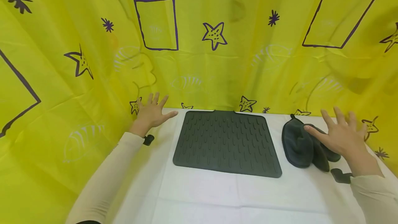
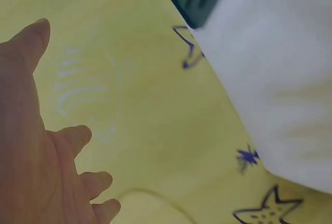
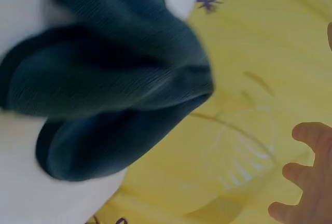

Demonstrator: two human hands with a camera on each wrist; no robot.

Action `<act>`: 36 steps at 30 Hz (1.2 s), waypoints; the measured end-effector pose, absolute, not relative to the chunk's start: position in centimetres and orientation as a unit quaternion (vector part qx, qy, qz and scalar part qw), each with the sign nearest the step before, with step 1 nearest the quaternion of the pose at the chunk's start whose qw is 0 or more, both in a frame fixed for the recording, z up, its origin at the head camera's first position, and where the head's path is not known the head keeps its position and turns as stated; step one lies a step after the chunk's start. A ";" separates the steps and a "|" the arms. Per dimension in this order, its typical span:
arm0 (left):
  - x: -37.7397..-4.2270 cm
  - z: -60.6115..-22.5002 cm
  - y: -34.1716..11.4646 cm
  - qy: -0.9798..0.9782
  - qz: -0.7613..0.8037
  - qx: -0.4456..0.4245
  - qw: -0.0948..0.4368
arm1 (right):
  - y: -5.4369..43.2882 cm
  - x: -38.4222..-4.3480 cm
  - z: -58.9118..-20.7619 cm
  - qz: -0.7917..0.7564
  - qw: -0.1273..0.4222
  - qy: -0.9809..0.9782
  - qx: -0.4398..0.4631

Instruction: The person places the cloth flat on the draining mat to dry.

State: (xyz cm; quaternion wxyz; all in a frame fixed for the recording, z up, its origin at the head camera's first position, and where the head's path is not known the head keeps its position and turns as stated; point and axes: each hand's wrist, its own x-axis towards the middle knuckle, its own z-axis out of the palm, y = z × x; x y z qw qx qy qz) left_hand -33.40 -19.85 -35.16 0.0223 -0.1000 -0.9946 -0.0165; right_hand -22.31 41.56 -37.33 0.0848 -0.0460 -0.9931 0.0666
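My left hand (image 1: pixel 152 113) is raised near the table's left back corner with its fingers spread, and nothing is in it. In the left wrist view that hand (image 2: pixel 26 115) shows apart from everything, in front of the curtain. A dark ridged rubber mat (image 1: pixel 225 141) lies flat on the table between the hands. To its right is a crumpled dark blue-green cloth (image 1: pixel 298 144) with a bound edge and a small hanging loop. My right hand (image 1: pixel 343 136), fingers spread, hovers by the cloth, its thumb overlapping it in the head view. The right wrist view shows a gap between them.
A white-covered table (image 1: pixel 199 196) carries the mat and the cloth. Behind it and along both sides hangs a yellow curtain (image 1: pixel 186 65) with starfish, fish and frame drawings. Small dark pieces (image 1: pixel 148 140) sit at both wrists.
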 end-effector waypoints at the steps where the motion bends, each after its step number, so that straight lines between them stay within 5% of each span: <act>1: -33.4 -35.2 -19.4 -0.994 -0.015 -0.101 0.024 | 41.3 -22.4 -37.2 0.071 0.088 -0.993 -0.045; 15: -32.9 -35.7 -15.3 -0.985 -0.115 -0.121 0.041 | 39.3 -22.7 -37.1 0.127 0.050 -0.990 -0.039; 24: -32.9 -41.5 -14.3 -0.935 -0.322 -0.103 0.102 | 39.5 -23.0 -38.3 0.219 0.039 -0.972 -0.082; 36: -33.4 -45.5 -13.7 -0.918 -0.386 -0.017 0.084 | 40.1 -23.3 -42.4 0.261 0.044 -0.958 -0.114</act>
